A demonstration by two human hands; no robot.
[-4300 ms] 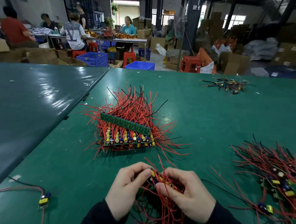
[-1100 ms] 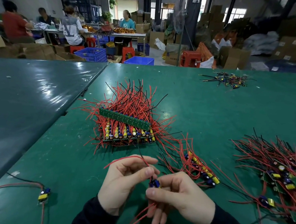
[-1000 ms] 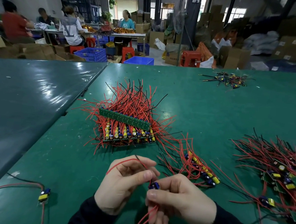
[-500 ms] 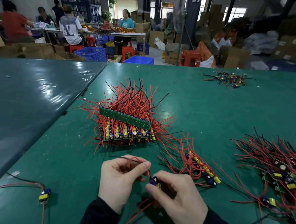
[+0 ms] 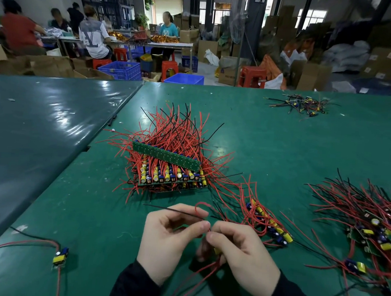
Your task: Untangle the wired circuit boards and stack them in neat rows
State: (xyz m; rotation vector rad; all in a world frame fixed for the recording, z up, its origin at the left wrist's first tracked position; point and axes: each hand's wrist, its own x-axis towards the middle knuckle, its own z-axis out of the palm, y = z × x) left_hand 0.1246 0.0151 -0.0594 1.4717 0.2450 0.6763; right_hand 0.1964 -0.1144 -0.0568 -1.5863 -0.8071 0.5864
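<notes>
Both hands are working one wired circuit board just in front of the stacked rows of boards (image 5: 169, 169) on the green table (image 5: 281, 153). The left hand (image 5: 168, 240) is pinching a black wire (image 5: 174, 211) between thumb and forefinger; the right hand (image 5: 240, 253) is curling its grip round the small board (image 5: 217, 251), largely hidden, with its red wires (image 5: 196, 273) trailing toward the sleeves. Compared with four seconds ago, the bundle that both hands were holding is now lying as a short loose row (image 5: 269, 223) to the right of the stack, and a single board has been taken up. This suggests that one batch is sorted and that lead-straightening is under way before stacking. A tangled pile (image 5: 368, 231) far right of the stack is awaiting sorting; a stray board (image 5: 60, 257) is lying to its near left. No legible writing appears on the boards; a distant worker's shirt (image 5: 91, 36) bears large letters, seemingly "AV".
</notes>
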